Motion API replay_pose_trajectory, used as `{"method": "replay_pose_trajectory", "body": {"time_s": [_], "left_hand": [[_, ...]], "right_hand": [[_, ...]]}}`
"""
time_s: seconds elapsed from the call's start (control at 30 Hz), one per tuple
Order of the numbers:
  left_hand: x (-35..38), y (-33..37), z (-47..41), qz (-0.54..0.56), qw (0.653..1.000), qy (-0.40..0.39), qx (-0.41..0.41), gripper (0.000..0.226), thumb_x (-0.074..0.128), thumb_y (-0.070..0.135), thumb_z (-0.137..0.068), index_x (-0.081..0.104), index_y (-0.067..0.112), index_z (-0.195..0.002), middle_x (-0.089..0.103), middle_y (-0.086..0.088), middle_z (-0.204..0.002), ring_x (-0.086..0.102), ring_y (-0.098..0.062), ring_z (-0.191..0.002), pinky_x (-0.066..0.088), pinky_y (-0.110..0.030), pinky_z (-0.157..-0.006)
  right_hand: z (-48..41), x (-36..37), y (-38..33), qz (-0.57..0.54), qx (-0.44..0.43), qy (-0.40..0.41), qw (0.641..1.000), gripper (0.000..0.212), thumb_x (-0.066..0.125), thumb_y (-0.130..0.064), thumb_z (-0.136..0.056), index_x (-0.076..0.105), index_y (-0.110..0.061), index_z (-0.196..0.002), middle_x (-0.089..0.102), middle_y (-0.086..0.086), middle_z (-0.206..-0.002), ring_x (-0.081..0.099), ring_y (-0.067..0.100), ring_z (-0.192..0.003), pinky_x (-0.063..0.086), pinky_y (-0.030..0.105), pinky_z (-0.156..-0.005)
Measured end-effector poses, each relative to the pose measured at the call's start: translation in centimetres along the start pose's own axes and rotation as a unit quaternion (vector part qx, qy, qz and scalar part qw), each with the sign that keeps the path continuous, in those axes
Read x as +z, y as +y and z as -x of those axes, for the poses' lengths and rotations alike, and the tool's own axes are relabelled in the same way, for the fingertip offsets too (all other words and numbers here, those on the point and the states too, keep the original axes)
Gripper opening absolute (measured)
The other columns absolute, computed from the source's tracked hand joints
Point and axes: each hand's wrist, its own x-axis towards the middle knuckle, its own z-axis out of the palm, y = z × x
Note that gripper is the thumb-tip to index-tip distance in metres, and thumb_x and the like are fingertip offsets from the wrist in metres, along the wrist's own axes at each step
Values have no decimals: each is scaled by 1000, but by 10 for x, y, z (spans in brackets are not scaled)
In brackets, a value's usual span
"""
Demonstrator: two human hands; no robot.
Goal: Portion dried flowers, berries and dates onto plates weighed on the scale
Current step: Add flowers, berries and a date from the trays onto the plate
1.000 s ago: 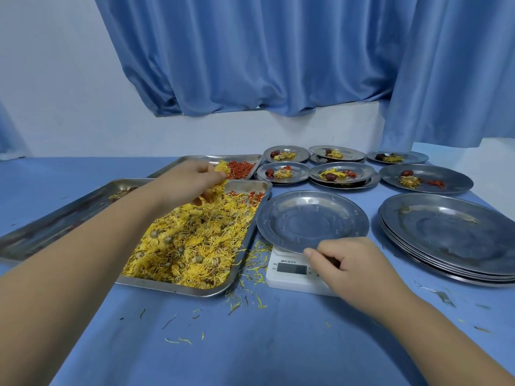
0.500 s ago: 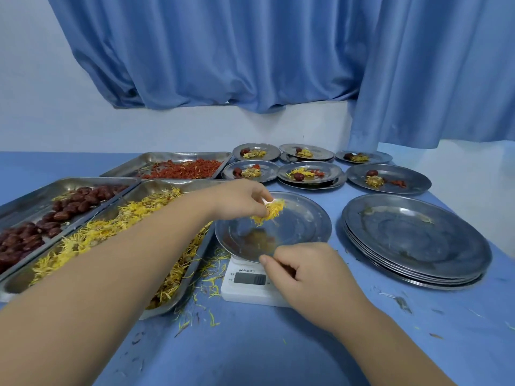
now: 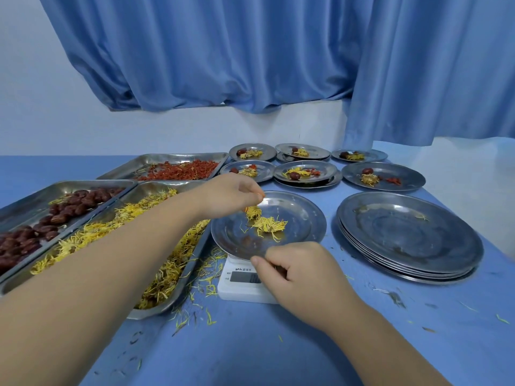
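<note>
Dried yellow flowers heaped on round steel plate atop white digital scale, just below left hand, whose fingertips pinch a small orange scrap. Right hand, fingers curled, at the plate's near rim; whether it grips the rim cannot be told.

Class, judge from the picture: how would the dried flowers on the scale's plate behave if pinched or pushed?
Probably very light: the flowers lie as a loose, airy tuft on the plate. Likely fragile and shedding: stray petals litter the table by the scale. A push would probably scatter, not roll, them.
</note>
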Motion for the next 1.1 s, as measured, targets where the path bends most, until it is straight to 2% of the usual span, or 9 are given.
{"method": "replay_pose_trajectory", "body": {"time_s": [0.2,0.4,0.53,0.6,0.7,0.83,0.93,1.03,1.1], "left_hand": [[-11,0,14,51,996,67,15,17,55,39,-95,71,36,-101,69,22,-99,63,11,-84,47,-22,-77],[-27,-19,45,136,987,82,-1,19,55,30,-96,71,33,-105,73,16,-93,71,-5,-83,55,-28,-77],[-34,-42,67,175,979,104,-25,18,56,33,-95,73,41,-96,73,13,-93,67,-14,-87,55,-36,-81],[-35,-52,74,154,982,109,-31,17,56,34,-95,71,42,-96,72,15,-100,66,-15,-93,54,-40,-84],[-49,-72,82,107,985,129,-48,14,56,33,-95,69,37,-99,72,10,-98,68,-20,-92,56,-43,-81],[-88,-117,93,32,979,176,-100,14,54,36,-96,67,34,-96,69,3,-88,61,-14,-71,49,-28,-61],[-117,-161,98,-41,966,204,-152,18,50,37,-97,64,33,-86,64,7,-81,55,-12,-66,38,-24,-57],[-138,-209,105,-163,942,206,-208,21,47,28,-98,68,26,-96,69,-1,-92,55,-14,-70,37,-24,-58],[-146,-238,111,-189,930,189,-252,25,47,22,-99,69,15,-110,68,-9,-111,56,-18,-79,44,-30,-71]], "right_hand": [[2,0,-2,-2,-1,-7,1000,51,49,-39,-92,25,-15,-55,30,2,-48,36,20,-52,33,37,-51],[8,3,-11,-23,-20,26,999,37,49,-38,-90,45,-17,-60,40,-3,-51,42,16,-55,37,36,-51],[-1,8,-27,-74,-1,84,994,18,49,-36,-87,56,-28,-73,47,-9,-54,48,10,-58,36,22,-50],[-14,17,-40,-90,12,105,990,11,50,-32,-86,58,-29,-80,49,-7,-55,50,10,-59,37,21,-51],[-34,35,-59,-95,16,107,990,12,51,-33,-86,59,-29,-94,53,-9,-62,52,7,-62,44,28,-57],[-38,58,-71,11,-29,92,995,14,55,-24,-88,62,-22,-100,59,-11,-77,55,10,-69,46,31,-55],[-34,69,-72,36,-57,71,995,16,55,-25,-88,64,-22,-101,58,-11,-79,53,8,-71,43,26,-52],[-35,72,-69,29,-48,64,996,17,53,-28,-87,63,-24,-100,55,-13,-76,52,7,-70,44,27,-52],[-37,72,-65,24,-41,68,997,16,51,-28,-87,63,-24,-98,56,-13,-76,53,8,-70,47,30,-52]]}}
